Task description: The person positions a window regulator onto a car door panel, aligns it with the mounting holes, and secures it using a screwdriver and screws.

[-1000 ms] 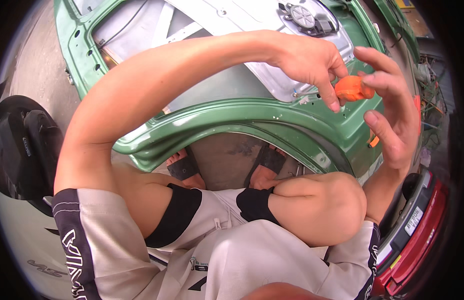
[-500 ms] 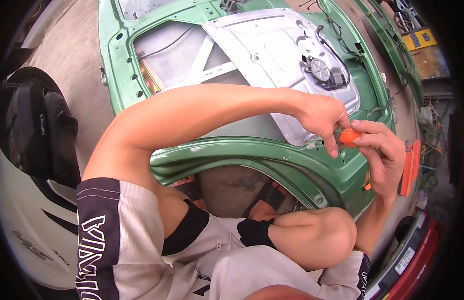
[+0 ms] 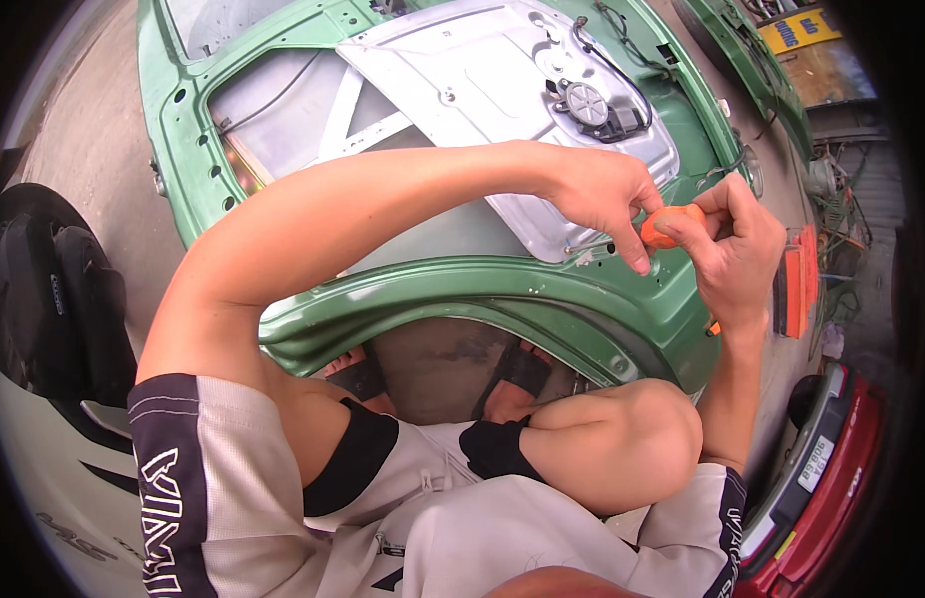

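An orange-handled screwdriver (image 3: 674,227) lies across the near right part of a green car door (image 3: 462,282). My right hand (image 3: 730,242) is closed round its handle, thumb and fingers pinching it. My left hand (image 3: 610,199) is at the front of the handle, fingers curled down around the shaft; its grip is partly hidden. The thin shaft shows to the left of that hand, its tip by the near corner of a silver metal panel (image 3: 462,100) in the door. A black round motor (image 3: 587,104) is mounted on the panel.
A white motorbike with a black seat (image 3: 59,289) stands at the left. To the right are an orange block-like object (image 3: 799,282) and a red vehicle part with a plate (image 3: 831,488). Another green panel (image 3: 747,60) and a yellow sign (image 3: 801,30) are at the far right.
The door and other surroundings have shifted left and up in the view. My right hand has turned, and its fingers now wrap the screwdriver handle more closely.
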A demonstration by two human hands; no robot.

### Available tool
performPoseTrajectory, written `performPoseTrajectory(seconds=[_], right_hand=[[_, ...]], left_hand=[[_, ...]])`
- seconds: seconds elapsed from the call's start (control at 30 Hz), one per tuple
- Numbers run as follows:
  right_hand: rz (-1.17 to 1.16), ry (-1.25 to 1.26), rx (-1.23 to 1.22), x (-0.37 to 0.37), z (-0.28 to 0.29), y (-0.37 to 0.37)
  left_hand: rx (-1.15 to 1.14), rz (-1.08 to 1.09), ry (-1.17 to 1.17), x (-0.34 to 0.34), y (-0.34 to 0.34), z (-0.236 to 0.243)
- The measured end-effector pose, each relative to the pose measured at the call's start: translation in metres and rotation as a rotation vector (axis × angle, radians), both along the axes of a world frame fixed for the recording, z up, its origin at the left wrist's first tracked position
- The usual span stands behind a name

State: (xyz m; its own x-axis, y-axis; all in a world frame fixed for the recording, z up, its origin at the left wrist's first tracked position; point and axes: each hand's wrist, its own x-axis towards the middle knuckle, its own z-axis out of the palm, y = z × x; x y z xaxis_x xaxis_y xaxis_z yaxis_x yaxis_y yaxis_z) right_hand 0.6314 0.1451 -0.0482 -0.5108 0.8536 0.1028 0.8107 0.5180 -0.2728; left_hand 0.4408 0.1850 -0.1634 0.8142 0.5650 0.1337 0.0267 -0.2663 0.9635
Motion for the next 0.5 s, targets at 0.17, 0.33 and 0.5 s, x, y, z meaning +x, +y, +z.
performPoseTrajectory(seconds=[0.17, 0.33, 0.5], right_hand=[[0.226, 0.43, -0.123, -0.01, -0.007, -0.004], [0.146, 0.301, 0.005, 0.001, -0.012, -0.003], [0.223, 0.331, 0.058, -0.006, -0.016, 0.001]], left_hand=[[-0.047, -0.016, 0.125, -0.006, 0.003, 0.001], [-0.119, -0.021, 0.064, -0.006, -0.001, 0.002], [-0.13, -0.024, 0.176, -0.009, 0.004, 0.004]])
